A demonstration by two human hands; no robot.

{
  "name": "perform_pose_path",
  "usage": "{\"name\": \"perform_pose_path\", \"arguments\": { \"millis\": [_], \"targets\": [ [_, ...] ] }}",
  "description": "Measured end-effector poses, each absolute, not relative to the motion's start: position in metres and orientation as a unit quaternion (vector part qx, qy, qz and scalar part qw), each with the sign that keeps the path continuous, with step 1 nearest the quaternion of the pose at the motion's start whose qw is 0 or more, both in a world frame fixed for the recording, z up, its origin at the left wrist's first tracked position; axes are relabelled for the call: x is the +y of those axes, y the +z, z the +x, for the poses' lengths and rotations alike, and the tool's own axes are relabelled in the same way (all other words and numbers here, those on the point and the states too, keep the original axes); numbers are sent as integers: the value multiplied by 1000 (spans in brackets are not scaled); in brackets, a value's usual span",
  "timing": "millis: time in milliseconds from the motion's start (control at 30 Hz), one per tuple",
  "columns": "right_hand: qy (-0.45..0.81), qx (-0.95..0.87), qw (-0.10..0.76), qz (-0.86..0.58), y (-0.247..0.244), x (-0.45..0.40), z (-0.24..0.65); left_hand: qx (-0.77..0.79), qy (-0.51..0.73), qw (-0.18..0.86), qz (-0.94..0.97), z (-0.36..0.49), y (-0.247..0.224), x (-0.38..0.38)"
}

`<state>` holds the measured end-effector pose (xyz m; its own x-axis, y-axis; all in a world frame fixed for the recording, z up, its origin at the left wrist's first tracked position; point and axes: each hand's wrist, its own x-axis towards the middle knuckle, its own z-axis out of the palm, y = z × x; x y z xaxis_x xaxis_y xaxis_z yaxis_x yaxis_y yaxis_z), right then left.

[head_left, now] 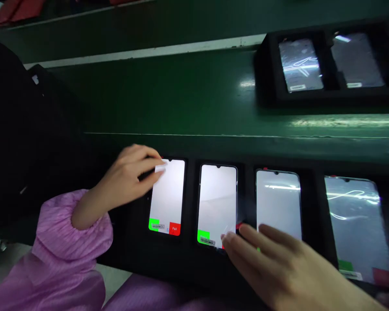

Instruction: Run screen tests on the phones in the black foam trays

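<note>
Several smartphones with lit white screens lie face up in a row in a black tray (189,255). My left hand (126,177) reaches over the upper left corner of the leftmost phone (168,194), its bent fingers apart, with nothing visible in them. That screen shows a green box and a red box marked "Fail". My right hand (275,263) has its fingers stretched out, fingertips at the lower right corner of the second phone (218,198). It covers the bottom of the third phone (278,198). Further right lies a fourth phone (356,220), its screen dimmer and full of reflections.
A second black tray (269,86) with film-covered phones (301,65) stands at the back right on the green work surface (165,95). A pale strip (149,54) runs along behind. Something dark and bulky (26,129) fills the left side. Red items (22,8) lie at the far left.
</note>
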<state>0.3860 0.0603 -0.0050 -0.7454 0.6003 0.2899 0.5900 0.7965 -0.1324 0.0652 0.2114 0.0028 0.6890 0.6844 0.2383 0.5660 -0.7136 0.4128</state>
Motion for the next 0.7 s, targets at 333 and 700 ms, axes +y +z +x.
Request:
{"name": "perform_pose_path", "arguments": {
  "millis": [333,700],
  "targets": [
    [300,-639,362,-609,6,143,409,463,145,5,874,65,-11,205],
    [226,-743,293,-557,5,103,398,468,136,93,868,59,-18,215]
  ]
}}
